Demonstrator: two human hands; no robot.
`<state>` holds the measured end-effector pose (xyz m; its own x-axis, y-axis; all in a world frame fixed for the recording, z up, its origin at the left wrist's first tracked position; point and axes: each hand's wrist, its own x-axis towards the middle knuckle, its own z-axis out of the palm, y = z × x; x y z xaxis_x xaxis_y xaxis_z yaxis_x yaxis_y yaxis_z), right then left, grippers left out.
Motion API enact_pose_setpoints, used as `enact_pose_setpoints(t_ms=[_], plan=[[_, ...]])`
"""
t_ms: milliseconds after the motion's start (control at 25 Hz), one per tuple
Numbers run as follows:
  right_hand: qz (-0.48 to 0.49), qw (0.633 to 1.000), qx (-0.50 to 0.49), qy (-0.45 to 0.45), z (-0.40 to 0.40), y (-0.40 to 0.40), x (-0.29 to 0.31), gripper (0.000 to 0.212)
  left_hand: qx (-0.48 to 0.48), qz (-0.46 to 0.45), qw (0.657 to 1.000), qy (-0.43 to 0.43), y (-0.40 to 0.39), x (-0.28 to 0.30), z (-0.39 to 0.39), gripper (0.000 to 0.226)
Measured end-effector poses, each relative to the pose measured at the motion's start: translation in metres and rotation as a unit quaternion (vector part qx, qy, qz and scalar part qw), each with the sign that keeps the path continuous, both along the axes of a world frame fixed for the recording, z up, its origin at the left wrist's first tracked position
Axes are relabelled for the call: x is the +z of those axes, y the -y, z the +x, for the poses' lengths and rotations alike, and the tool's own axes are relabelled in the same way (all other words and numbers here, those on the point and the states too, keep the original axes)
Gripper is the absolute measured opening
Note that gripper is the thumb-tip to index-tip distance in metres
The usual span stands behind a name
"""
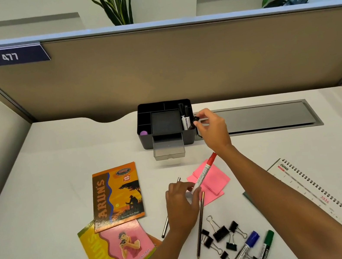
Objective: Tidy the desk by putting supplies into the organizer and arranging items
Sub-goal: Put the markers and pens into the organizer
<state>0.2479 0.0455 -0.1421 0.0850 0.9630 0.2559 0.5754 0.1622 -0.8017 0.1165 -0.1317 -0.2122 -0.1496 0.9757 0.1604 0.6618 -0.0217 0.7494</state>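
Observation:
A black desk organizer [144, 120] stands at the back of the white desk, its clear drawer [169, 151] pulled out. Two markers stand in its right compartment. My right hand [212, 127] pinches a black-capped marker [195, 120] at the organizer's right edge. My left hand [183, 204] holds the lower end of a red-capped marker [205, 172] above pink sticky notes [214, 180]. A pencil [201, 226] and a dark pen [165, 227] lie beside my left hand. Blue [244, 251] and green [264, 250] markers lie among several black binder clips [220, 233].
Two picture-cover notebooks [117, 197] [116, 253] lie at the left. A spiral desk calendar [313, 191] lies at the right. A grey cable hatch [264, 117] sits in the desk behind my right hand. A tan partition runs along the back, plants above it.

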Motion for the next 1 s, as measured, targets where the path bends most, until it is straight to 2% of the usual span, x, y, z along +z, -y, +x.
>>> enact_pose_setpoints(t_ms=[240,400,560,640,680,760,800,880,1000], plan=[[-0.026,0.995,-0.047,-0.078,0.000,0.040,0.004,0.020,0.050,0.004,0.998,0.028,-0.004,0.006,-0.002,0.014],[-0.087,0.992,0.004,-0.087,-0.006,0.084,-0.007,0.027,0.071,0.008,0.997,0.032,-0.006,0.011,-0.003,0.013],[-0.118,0.988,0.058,-0.083,-0.011,0.093,-0.005,0.022,0.082,-0.002,0.996,0.020,-0.005,0.013,-0.007,0.020],[-0.074,0.993,0.047,-0.080,-0.010,0.083,0.010,0.019,0.083,-0.040,0.996,-0.002,-0.003,0.009,-0.018,0.042],[-0.040,0.995,0.029,-0.087,-0.009,0.076,0.021,0.018,0.075,-0.079,0.994,-0.021,-0.003,0.005,-0.026,0.061],[0.041,0.994,-0.018,-0.098,-0.005,0.057,0.043,0.015,0.019,-0.176,0.979,-0.100,-0.002,-0.004,-0.045,0.103],[0.079,0.992,-0.039,-0.093,-0.002,0.045,0.051,0.014,-0.016,-0.217,0.965,-0.147,-0.002,-0.008,-0.053,0.118],[0.122,0.988,-0.062,-0.066,-0.001,0.024,0.059,0.014,-0.064,-0.272,0.941,-0.189,0.001,-0.012,-0.063,0.132],[0.111,0.992,-0.047,-0.036,-0.005,0.001,0.054,0.015,-0.087,-0.299,0.931,-0.191,-0.001,-0.014,-0.064,0.139]])
